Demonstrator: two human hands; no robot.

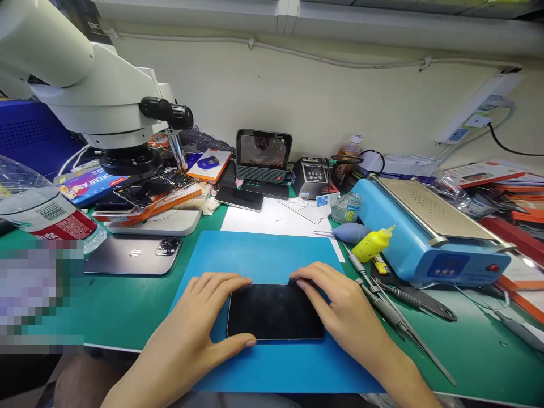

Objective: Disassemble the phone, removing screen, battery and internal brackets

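A smartphone (275,313) with a dark screen lies face up and lengthwise on the blue mat (255,365). My left hand (210,314) grips its left end, with the fingertips at the far edge and the thumb at the near edge. Over its right end rests my right hand (335,300), thumb and forefinger pinched on a small black piece (293,281) at the far edge. What that piece is I cannot make out. The right hand's other fingers are mostly hidden.
Tweezers (419,334), a yellow bottle (373,243) and a blue heating plate machine (429,226) are at the right. A microscope (119,113) overhangs the left, above stacked phone parts. Another phone (136,255) and a large plastic bottle (55,215) are on the left.
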